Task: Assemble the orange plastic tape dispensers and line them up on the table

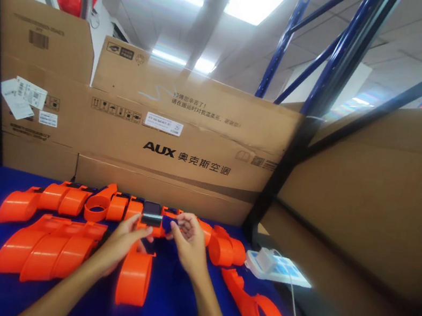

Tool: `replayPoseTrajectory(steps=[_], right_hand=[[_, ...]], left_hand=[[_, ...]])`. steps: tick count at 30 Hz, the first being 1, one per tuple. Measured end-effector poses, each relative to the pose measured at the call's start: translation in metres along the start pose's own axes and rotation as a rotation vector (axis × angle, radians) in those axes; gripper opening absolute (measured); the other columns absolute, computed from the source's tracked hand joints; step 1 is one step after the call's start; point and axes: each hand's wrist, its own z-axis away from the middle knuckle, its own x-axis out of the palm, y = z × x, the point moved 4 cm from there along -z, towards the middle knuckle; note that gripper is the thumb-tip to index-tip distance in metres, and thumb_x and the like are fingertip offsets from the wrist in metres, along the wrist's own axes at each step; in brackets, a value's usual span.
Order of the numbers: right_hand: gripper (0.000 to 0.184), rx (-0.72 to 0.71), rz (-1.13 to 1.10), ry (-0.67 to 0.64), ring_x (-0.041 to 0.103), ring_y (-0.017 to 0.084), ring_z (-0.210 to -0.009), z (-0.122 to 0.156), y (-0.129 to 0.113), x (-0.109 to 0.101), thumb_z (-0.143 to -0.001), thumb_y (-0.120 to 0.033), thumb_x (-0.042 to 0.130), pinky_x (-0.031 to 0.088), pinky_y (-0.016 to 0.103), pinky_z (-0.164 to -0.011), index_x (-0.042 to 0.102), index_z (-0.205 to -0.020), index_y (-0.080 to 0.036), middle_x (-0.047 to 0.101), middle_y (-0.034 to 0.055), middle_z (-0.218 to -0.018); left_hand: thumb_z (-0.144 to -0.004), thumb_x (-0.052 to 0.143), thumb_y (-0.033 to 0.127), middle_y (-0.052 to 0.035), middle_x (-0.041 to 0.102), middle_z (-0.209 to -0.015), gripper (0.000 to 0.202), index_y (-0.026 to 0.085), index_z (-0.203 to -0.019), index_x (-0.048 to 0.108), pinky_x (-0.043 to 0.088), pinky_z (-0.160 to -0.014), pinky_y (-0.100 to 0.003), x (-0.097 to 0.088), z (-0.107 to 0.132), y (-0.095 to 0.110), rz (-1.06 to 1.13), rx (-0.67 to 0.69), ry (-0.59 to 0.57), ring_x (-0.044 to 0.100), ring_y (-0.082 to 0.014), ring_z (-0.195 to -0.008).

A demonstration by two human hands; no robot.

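Left fingers point(144, 232) slightly parted, pinching glossy black rectangular device point(151, 219); right fingers point(188, 221), nearly closed, grip dark-blue piece point(168, 223).

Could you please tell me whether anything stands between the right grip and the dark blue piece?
Nothing visible does: the right grip appears to hold the dark blue piece at its fingertips. The glossy dark item is left of that piece, not between them.

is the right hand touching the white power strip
Apart: the head view shows the right hand well to the left of the white power strip, with orange pieces visible between them.
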Motion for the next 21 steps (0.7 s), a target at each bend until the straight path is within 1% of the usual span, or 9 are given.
replayPoseTrajectory(steps=[3,6,9,11,16,18,21], right_hand=[[0.027,-0.028,0.031,0.051,0.064,0.016,-0.063,0.003,0.0,0.003,-0.086,-0.042,0.067,0.058,0.029,-0.058,0.051,-0.099,-0.024,0.061,0.0009,-0.078],[0.026,-0.021,0.027,0.047,0.064,0.016,-0.062,0.007,0.002,0.009,-0.086,-0.039,0.067,0.058,0.028,-0.058,0.05,-0.099,-0.024,0.06,-0.0003,-0.077],[0.026,-0.017,-0.012,0.04,0.064,0.016,-0.064,0.009,0.005,0.015,-0.085,-0.039,0.068,0.059,0.03,-0.059,0.051,-0.096,-0.024,0.059,0.0002,-0.08],[0.024,-0.039,0.011,0.044,0.064,0.016,-0.066,0.01,0.005,0.017,-0.085,-0.039,0.068,0.059,0.03,-0.06,0.052,-0.093,-0.023,0.059,0.0009,-0.082],[0.013,-0.153,0.27,0.019,0.061,0.017,-0.068,0.01,-0.005,0.013,-0.089,-0.033,0.061,0.053,0.028,-0.061,0.056,-0.084,-0.021,0.062,0.0016,-0.077],[0.014,-0.185,0.352,-0.018,0.06,0.016,-0.066,0.011,-0.008,0.013,-0.091,-0.031,0.057,0.049,0.026,-0.06,0.055,-0.08,-0.022,0.061,0.0006,-0.073],[0.016,-0.211,0.405,-0.053,0.057,0.016,-0.062,0.014,-0.011,0.014,-0.093,-0.029,0.053,0.046,0.026,-0.059,0.053,-0.078,-0.022,0.059,-0.0009,-0.068]], left_hand=[[-0.072,0.077,0.042,-0.0055,0.072,-0.082,0.057,0.017,-0.119,0.059,0.046,-0.052,-0.025,0.0,-0.001,-0.003,0.001,0.013,0.011,0.061,-0.0124,-0.049],[-0.073,0.076,0.043,-0.0052,0.071,-0.083,0.054,0.017,-0.117,0.059,0.045,-0.051,-0.024,0.0,-0.003,-0.003,-0.015,0.034,-0.008,0.061,-0.0122,-0.05],[-0.074,0.075,0.045,-0.0058,0.071,-0.086,0.052,0.017,-0.114,0.059,0.047,-0.053,-0.024,0.0,-0.005,-0.003,-0.034,0.054,-0.046,0.063,-0.0128,-0.054],[-0.075,0.074,0.046,-0.0064,0.071,-0.088,0.051,0.017,-0.114,0.059,0.048,-0.055,-0.025,-0.001,-0.005,-0.003,-0.052,0.061,-0.056,0.064,-0.0134,-0.056],[-0.075,0.074,0.047,-0.0064,0.071,-0.09,0.051,0.017,-0.114,0.06,0.05,-0.057,-0.026,-0.002,-0.005,-0.003,-0.058,0.067,-0.047,0.064,-0.0138,-0.056],[-0.074,0.076,0.047,-0.0068,0.071,-0.091,0.052,0.017,-0.113,0.061,0.05,-0.058,-0.026,-0.001,-0.005,-0.002,-0.043,0.071,-0.05,0.064,-0.014,-0.057],[-0.074,0.075,0.047,-0.0071,0.071,-0.09,0.052,0.017,-0.115,0.061,0.05,-0.057,-0.027,-0.001,-0.003,0.0,-0.046,0.075,-0.05,0.064,-0.0141,-0.056]])
